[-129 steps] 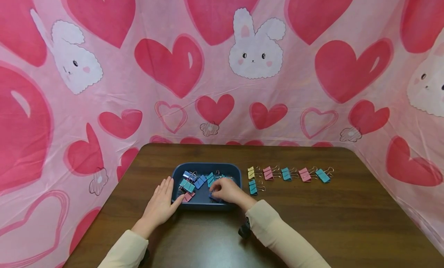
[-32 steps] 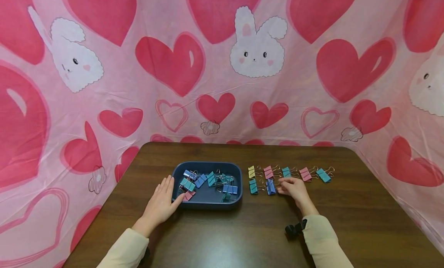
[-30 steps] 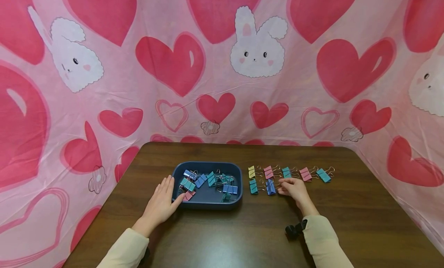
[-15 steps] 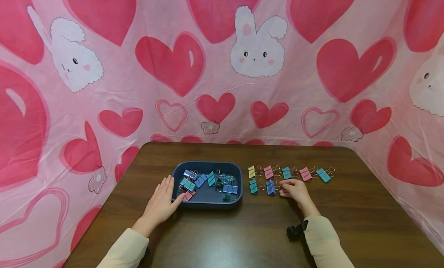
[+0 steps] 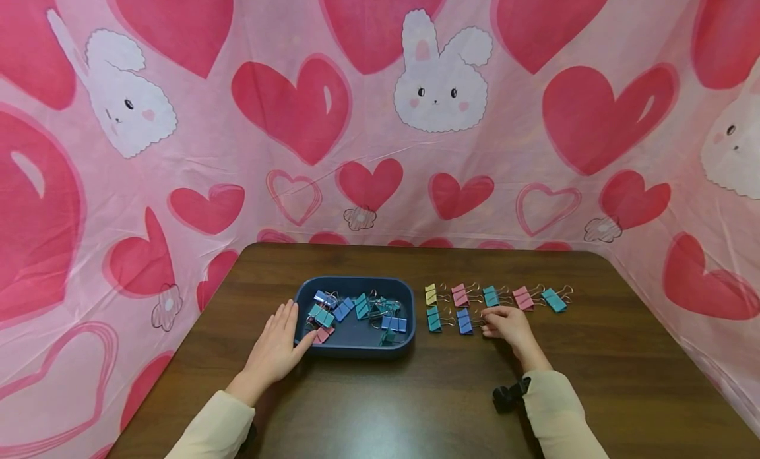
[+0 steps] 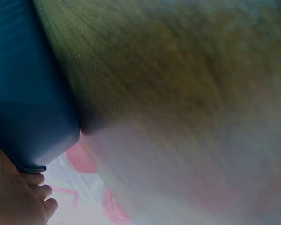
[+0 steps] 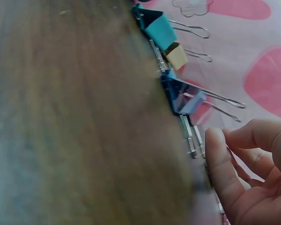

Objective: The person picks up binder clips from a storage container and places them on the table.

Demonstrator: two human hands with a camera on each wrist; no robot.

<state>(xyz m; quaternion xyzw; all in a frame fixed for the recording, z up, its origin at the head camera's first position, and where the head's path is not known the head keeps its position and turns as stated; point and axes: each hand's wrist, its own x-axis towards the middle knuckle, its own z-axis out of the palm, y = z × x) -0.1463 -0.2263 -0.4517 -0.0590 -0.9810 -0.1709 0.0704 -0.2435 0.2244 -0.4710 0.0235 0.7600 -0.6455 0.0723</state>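
A dark blue tray (image 5: 355, 351) holds several binder clips in blue, teal and pink. My left hand (image 5: 274, 347) rests with straight fingers along its left end, thumb over the near corner. To the right of the tray, a blue binder clip (image 5: 465, 321) lies on the table as the second clip of the nearer row. My right hand (image 5: 509, 330) is at its wire handles, thumb and forefinger pinching at their ends. In the right wrist view the blue binder clip (image 7: 182, 96) stands just beyond the fingertips, one wire handle pointing up.
Behind the blue clip runs a row of clips: a yellow clip (image 5: 430, 294), a pink clip (image 5: 460, 295), a teal clip (image 5: 490, 296), another pink clip (image 5: 522, 299) and another teal clip (image 5: 555, 301). A teal clip (image 5: 435, 320) lies left of the blue one.
My right hand has gone from inside the tray to the nearer row, where the blue clip now lies. Lately hand and clip have shifted slightly right. My left hand has stayed put.
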